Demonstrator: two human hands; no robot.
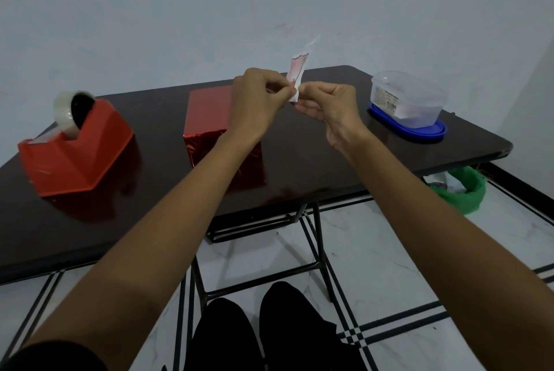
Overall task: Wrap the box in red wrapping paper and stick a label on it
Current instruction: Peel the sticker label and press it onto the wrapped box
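Fingertips (283, 91) of the left hand (254, 97) and the right hand (326, 106) are pinched tight on the bottom end of the label (297, 70). It sticks up above them, most likely so they can peel its back off. The box (207, 111), already wrapped in red, sits on the table (299, 157) below and a bit left of the fingers, waiting for the label.
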